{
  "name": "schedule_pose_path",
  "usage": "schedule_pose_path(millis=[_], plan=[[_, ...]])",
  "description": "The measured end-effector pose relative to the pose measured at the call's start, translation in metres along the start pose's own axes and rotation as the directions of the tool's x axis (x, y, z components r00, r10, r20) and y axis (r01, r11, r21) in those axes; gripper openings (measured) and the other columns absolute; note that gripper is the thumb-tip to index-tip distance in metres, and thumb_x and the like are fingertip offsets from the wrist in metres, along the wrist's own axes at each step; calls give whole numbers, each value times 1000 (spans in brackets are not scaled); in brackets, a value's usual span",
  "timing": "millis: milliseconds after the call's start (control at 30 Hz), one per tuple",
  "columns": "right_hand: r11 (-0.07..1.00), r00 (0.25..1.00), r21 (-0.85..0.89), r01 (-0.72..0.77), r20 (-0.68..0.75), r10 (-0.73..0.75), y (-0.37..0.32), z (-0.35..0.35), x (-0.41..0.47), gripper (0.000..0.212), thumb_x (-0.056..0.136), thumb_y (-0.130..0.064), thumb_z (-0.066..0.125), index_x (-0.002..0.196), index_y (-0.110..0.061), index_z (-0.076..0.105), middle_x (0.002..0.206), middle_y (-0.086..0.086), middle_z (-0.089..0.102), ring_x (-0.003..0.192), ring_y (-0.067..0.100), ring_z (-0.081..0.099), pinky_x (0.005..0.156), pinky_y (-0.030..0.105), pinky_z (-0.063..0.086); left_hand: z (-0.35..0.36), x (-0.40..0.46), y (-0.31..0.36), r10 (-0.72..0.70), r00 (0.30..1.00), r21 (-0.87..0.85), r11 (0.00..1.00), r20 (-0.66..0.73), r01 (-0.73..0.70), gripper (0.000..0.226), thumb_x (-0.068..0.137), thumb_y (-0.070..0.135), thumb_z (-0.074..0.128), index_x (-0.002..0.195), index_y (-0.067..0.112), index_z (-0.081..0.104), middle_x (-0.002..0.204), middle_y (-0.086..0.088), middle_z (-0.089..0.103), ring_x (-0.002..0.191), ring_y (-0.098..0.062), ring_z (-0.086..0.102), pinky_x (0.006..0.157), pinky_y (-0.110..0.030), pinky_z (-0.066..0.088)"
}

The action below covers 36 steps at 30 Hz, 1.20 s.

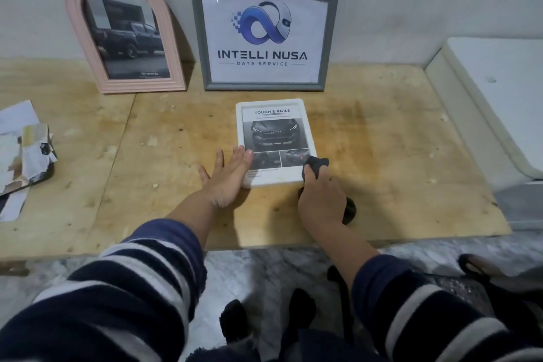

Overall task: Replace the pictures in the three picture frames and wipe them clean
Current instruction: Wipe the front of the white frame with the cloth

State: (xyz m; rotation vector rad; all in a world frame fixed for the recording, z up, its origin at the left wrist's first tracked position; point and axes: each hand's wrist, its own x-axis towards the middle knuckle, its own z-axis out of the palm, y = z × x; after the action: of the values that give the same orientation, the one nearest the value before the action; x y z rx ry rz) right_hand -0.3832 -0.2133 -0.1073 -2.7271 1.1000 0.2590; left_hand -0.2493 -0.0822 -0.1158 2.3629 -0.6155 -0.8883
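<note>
Gripping dark cloth (pixel 316 166), right hand (pixel 321 200) on white frame (pixel 276 142); left hand (pixel 227 175) flat, steadying.

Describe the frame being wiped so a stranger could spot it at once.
On the wooden board, in front of the two frames leaning on the wall, lies the white frame. Unlike the pink arched frame and grey frame, it lies flat, showing a car flyer.

dim, soft indoor light (mild wide-angle bending at edges)
</note>
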Motion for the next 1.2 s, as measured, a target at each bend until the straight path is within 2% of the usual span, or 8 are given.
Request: schedule_pose_path(millis=[133,267,633,800,967,1100,1200], plan=[[998,1000,-60,6,1,-6,-17,4,-5,56,97,-12,34,151,-15,21,141,7,33,114,28,44,81,34,40,-6,-2,4,-32,998,-24,999,52,33,71,92,67,1,154,32,1,160,9,-12,144,-15,-25,112,-51,-24],[996,999,-90,18,-27,-21,-27,8,-9,56,97,-14,36,151,-14,19,141,6,33,119,29,40,89,36,39,-1,8,-2,-4,998,-12,1000,56,5,75,89,72,-1,153,34,-3,160,14,-11,145,-13,-22,111,-55,-23],[996,993,-89,-1,-114,-9,-44,25,-17,56,98,-16,35,151,-14,19,141,7,34,120,31,39,96,38,36,-3,10,-5,16,996,-71,997,86,-10,75,88,73,0,154,36,-1,161,14,-9,147,-15,-18,111,-59,-21],[998,988,-59,35,-151,-44,-60,28,-21,55,97,-13,38,150,-14,23,135,7,40,115,30,43,92,37,39,-5,11,-5,3,993,-95,995,117,8,79,86,76,1,153,36,-1,161,14,-7,148,-15,-15,112,-60,-18],[995,978,-62,81,-186,-92,-67,34,-22,56,94,-13,42,148,-16,30,130,6,44,108,29,46,86,36,40,-13,1,6,-28,992,-153,987,122,46,69,92,68,3,153,35,2,161,8,-7,147,-15,-16,113,-53,-21],[983,967,-97,154,-189,-170,-72,39,-23,59,92,-17,48,149,-16,30,126,5,46,101,27,48,81,33,39,-16,4,4,-20,990,-63,998,143,29,76,88,74,0,153,35,1,161,11,-8,147,-15,-16,112,-58,-19],[972,937,-109,209,-261,-231,-74,43,-24,56,83,-15,58,138,-12,49,110,9,57,83,28,52,67,34,40,-20,6,4,-19,986,-21,1000,168,23,79,85,76,-3,154,37,0,161,12,-7,148,-16,-14,111,-61,-18]])
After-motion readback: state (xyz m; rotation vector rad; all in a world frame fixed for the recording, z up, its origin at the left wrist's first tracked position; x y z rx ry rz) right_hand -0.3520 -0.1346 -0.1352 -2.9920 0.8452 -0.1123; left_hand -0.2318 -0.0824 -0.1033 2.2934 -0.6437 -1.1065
